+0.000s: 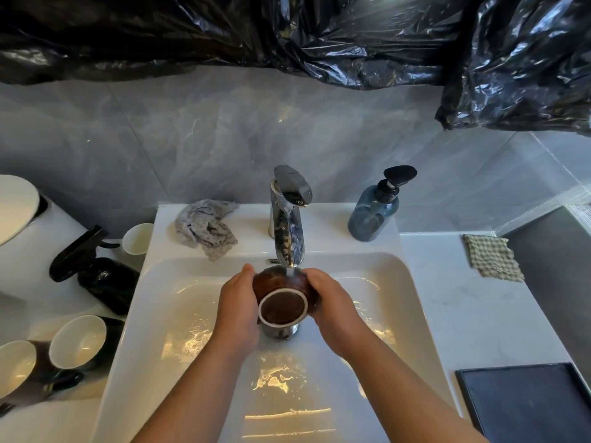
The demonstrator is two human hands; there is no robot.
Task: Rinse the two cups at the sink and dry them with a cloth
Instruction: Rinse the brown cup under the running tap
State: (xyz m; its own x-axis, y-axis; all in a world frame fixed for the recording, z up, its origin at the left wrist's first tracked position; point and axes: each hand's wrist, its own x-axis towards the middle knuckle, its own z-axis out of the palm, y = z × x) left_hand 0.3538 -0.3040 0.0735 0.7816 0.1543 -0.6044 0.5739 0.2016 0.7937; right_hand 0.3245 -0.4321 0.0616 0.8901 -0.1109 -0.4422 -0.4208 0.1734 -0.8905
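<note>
A brown cup [281, 302] lies on its side over the white sink basin [179, 282], its base turned toward me. Water from the chrome tap [287, 225] runs onto its upper side. My left hand [238, 310] grips the cup's left side and my right hand [334, 310] grips its right side. A grey patterned cloth [206, 228] lies crumpled on the sink's back ledge, left of the tap. Two dark cups with white insides [78, 342] [16, 367] lie on the counter at the left.
A blue soap pump bottle [374, 212] stands right of the tap. A folded checked cloth [492, 257] and a dark tray [531, 404] sit on the right counter. A white mug [139, 239] and a black spray bottle [92, 270] are at the left. Black plastic sheeting [319, 36] hangs above.
</note>
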